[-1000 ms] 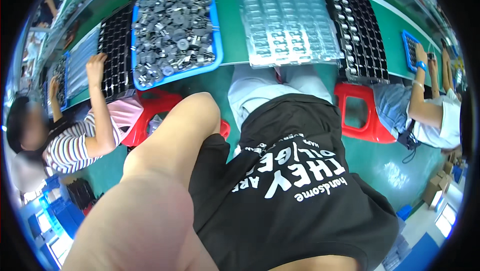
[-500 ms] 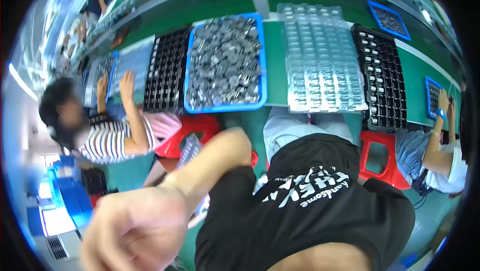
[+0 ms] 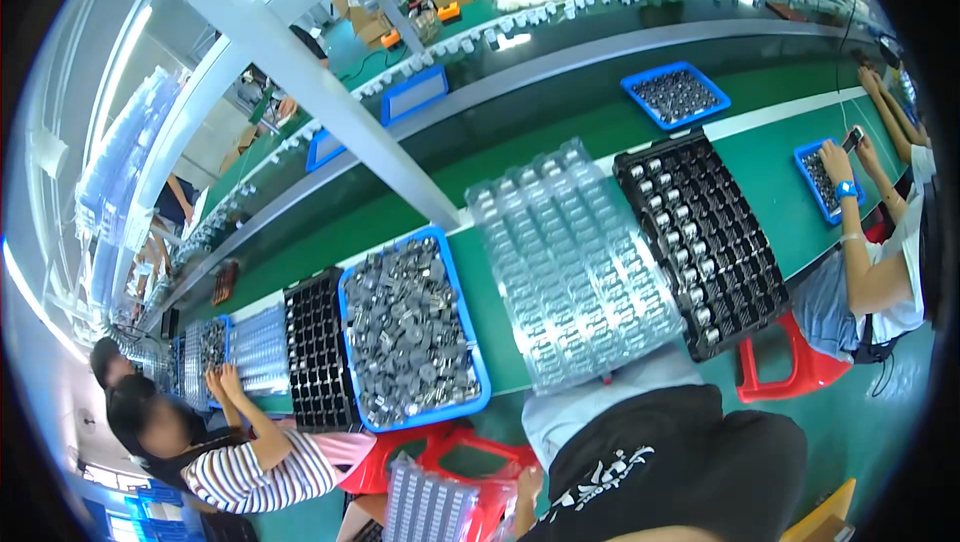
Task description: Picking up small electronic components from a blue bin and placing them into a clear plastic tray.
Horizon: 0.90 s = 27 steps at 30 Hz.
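My left hand (image 3: 528,483) is low beside my black shirt, next to a red stool (image 3: 478,457); its fingers are too small and blurred to read. My right hand is out of view. In front of my lap, a stack of clear plastic blister trays (image 3: 570,272) overhangs the green table's edge. To its left is a blue tray (image 3: 481,382) heaped with small grey and metal parts (image 3: 410,332). On its right stands a black compartment tray (image 3: 735,242) with shiny metal parts in some of its left columns.
At left, a co-worker in a striped shirt (image 3: 255,472) reaches over trays beside another black tray (image 3: 318,352). A co-worker at right (image 3: 890,262) works by a small blue tray (image 3: 818,182). A grey post (image 3: 310,82) rises behind the table; another blue tray (image 3: 675,97) lies farther back.
My left hand, earlier large and raised at the lower left, is now down beside the stool. My view has tilted up and turned, showing more of the line beyond the table.
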Available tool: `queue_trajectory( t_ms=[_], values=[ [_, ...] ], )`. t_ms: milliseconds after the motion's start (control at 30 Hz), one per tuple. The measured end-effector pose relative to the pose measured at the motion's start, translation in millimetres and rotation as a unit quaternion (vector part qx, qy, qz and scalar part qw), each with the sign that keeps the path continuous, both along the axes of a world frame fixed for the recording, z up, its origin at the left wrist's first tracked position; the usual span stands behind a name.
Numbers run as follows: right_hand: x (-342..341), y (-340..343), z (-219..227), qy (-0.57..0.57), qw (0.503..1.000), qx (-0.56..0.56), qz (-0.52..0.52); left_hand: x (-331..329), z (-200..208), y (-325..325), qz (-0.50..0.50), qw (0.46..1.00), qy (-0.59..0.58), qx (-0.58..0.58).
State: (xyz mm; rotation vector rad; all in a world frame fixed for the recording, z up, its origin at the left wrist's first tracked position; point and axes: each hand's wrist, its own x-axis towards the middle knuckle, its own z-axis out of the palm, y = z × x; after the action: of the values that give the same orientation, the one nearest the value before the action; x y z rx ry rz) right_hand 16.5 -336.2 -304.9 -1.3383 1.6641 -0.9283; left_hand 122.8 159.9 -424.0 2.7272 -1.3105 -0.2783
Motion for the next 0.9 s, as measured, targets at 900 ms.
queue_trajectory(
  t_ms=[900],
  values=[
    [-77.2, -40.1, -14.7, 0.088, 0.993, 0.065, -0.039, 118.0, 99.9, -311.0, 0.085, 0.859, 0.487, -0.133]
  ],
)
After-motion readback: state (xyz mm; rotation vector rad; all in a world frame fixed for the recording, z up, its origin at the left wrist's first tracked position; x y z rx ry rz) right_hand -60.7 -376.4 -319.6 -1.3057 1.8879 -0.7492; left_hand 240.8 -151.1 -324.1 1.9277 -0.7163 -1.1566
